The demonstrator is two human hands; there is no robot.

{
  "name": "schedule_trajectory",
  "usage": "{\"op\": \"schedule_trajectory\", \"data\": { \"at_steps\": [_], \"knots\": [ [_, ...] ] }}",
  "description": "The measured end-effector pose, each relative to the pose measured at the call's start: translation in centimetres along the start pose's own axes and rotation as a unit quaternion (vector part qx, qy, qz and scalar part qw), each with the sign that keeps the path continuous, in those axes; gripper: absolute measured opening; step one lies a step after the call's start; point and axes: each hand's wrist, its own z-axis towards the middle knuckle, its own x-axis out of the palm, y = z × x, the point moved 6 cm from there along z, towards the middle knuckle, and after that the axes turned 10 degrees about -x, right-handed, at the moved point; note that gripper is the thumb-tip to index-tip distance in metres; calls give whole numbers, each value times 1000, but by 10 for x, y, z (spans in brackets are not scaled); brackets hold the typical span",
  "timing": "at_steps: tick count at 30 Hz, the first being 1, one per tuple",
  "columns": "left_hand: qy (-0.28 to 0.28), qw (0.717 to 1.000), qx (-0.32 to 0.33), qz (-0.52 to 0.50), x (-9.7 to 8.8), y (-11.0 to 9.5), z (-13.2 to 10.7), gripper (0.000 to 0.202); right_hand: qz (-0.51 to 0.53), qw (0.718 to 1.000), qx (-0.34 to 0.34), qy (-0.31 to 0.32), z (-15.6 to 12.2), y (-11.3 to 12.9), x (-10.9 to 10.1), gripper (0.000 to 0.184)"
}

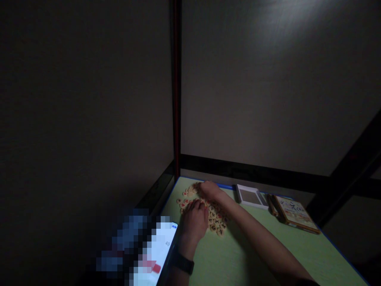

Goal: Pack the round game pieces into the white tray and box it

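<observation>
Many round Xiangqi pieces point(216, 222) with red and black characters lie in a loose heap on the green tabletop point(214, 258). My left hand point(195, 220) rests over the left part of the heap, palm down, fingers reaching forward and touching pieces. A dark band point(183, 264) is on that wrist. Stretched across from the right, my right hand point(210, 190) is low at the far side of the heap, beside a small cluster of pieces point(190, 191). Its fingers point down and away, mostly hidden, so whether they hold a piece does not show.
At the back edge stands a white open box or lid point(253, 196). To its right lies a boxed set with a printed cover point(297, 214). A lit phone screen point(163, 246) is at the near left, partly pixelated. Walls point(253, 99) close off the table's far and left sides.
</observation>
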Motion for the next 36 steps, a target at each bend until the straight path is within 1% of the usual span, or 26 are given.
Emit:
{"op": "schedule_trajectory", "data": {
  "at_steps": [3, 7, 11, 15, 17, 19, 22, 25, 30, 32, 36],
  "knots": [
    [-1, 1000, 2, -4, -2, -1, -1, 36, 52, 999, -9, -11, 3, -3, 2, 28],
    [-3, 1000, 2, -6, -5, -1, -2, 36, 93, 995, -19, -13, 3, -4, 12, 30],
    [-9, 1000, 6, -7, -4, -1, -1, 34, 87, 996, -30, -6, 0, -7, 16, 31],
    [-11, 1000, 6, -9, -3, -1, -1, 35, 50, 998, -38, -1, 1, -9, 9, 27],
    [-8, 1000, 2, -6, -4, -1, -1, 36, 31, 999, -40, -5, 4, -6, 3, 26],
    [-8, 1000, 0, 1, -6, -2, -1, 35, 20, 998, -53, -15, 8, 2, -2, 31],
    [-6, 1000, 4, 11, -8, -2, -2, 33, -3, 995, -100, -18, 14, 21, -7, 47],
    [-10, 1000, 0, 13, -9, -1, -1, 33, -47, 991, -123, 17, 22, 34, -6, 61],
    [-11, 1000, -3, 7, -9, -2, -1, 32, -58, 986, -125, 95, 39, 38, -3, 66],
    [-12, 1000, -7, 1, -9, -2, -1, 32, -53, 982, -140, 115, 45, 38, -2, 63],
    [-21, 1000, -10, -4, -10, -1, -1, 30, -43, 977, -167, 124, 52, 40, -1, 47]
  ]
}}
